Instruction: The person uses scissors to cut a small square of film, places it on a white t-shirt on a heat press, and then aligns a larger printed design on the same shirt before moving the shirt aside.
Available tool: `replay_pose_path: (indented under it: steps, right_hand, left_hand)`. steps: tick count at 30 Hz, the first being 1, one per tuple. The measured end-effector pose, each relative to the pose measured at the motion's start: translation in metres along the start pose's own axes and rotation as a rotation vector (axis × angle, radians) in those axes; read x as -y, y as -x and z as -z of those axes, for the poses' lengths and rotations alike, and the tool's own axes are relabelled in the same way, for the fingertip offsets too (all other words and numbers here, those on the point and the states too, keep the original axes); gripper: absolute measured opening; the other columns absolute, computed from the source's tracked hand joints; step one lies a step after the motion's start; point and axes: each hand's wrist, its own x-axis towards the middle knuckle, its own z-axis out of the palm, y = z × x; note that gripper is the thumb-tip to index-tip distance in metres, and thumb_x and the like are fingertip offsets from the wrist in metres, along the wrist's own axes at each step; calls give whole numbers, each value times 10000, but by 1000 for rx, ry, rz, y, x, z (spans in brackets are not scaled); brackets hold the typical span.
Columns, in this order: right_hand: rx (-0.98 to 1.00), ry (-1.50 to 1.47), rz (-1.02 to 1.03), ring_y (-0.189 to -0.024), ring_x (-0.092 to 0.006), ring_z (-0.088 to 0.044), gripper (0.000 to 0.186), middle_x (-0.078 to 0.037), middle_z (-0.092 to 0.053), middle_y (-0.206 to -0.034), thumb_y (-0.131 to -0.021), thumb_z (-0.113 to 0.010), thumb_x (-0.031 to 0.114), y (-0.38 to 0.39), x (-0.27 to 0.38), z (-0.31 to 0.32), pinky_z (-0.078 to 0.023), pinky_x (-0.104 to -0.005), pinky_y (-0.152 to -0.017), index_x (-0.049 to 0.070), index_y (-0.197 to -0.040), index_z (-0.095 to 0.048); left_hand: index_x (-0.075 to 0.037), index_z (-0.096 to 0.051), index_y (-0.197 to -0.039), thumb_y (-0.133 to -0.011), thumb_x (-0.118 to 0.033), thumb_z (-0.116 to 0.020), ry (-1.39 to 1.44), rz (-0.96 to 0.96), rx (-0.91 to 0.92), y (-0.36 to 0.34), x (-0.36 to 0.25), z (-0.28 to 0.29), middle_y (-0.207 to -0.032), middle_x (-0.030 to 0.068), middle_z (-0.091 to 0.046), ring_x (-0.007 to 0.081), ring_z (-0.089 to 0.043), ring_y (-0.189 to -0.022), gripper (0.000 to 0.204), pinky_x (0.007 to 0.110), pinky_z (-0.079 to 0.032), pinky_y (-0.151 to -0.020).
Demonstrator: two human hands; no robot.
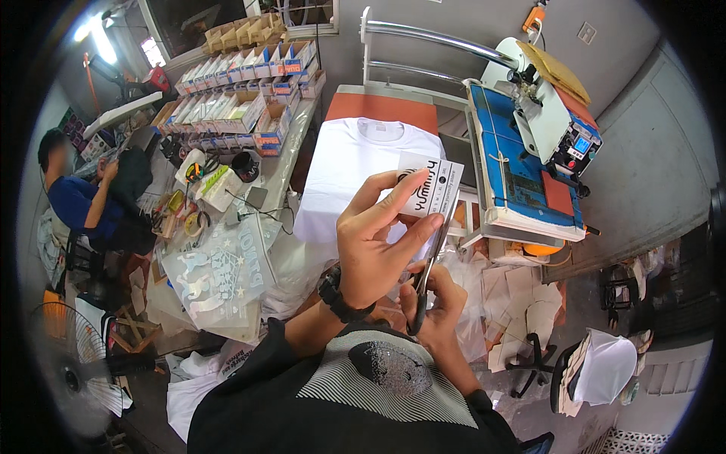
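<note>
In my left hand (372, 236), a small printed transfer sheet (446, 186) with black lettering is pinched between thumb and fingers. My right hand (445, 296) grips a pair of scissors (429, 274), its fingers around the handles. The blades point up and away from me, along the right edge of the sheet; whether they touch it I cannot tell. Beyond my hands, a white T-shirt (333, 174) lies flat on an orange-brown press bed (414, 112).
At right stands a heat press (556, 129) beside a blue-topped board (491, 151). The left table carries boxes (276, 129), a black mug (245, 165), tape (197, 224) and clear printed film (219, 272). A seated person (83, 193) works far left, near a fan (72, 374).
</note>
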Motion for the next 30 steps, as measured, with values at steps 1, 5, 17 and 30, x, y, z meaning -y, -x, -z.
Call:
replay_pose_path:
  steps: [1, 5, 17, 30]
  right_hand:
    - [-2, 20, 21, -496, -83, -528, 268, -16, -614, -612, -812, -728, 152, 0, -1, 0, -401, -230, -478, 29, -1025, -620]
    - [-16, 43, 20, -492, -84, -523, 267, -21, -618, -613, -809, -728, 155, 0, 1, 2, -393, -230, -474, 32, -1020, -622]
    - [-43, 73, 4, -509, -108, -582, 255, -46, -597, -599, -796, -727, 117, 2, 3, 8, -446, -249, -501, 15, -1004, -619]
    - [-3, -13, -101, -541, -43, -529, 196, -2, -587, -633, -899, -668, 98, 10, 6, 12, -388, -205, -495, -29, -1032, -601]
  left_hand:
    - [71, -584, -1261, -771, 130, -726, -3, 5, -2, 0, -1, 0, -1222, 142, -563, 202, -652, -1025, 513, 256, -568, -800]
    - [69, -588, -1256, -770, 130, -726, -28, 16, 17, 0, -3, -1, -1226, 147, -562, 207, -657, -1014, 509, 260, -572, -804]
    - [72, -584, -1260, -770, 121, -732, -40, 13, 24, 2, -2, -9, -1227, 143, -563, 203, -662, -1006, 514, 250, -575, -773]
    - [30, -602, -1263, -786, 101, -726, -56, -17, 9, 3, 5, -15, -1216, 138, -574, 143, -693, -863, 498, 236, -574, -726]
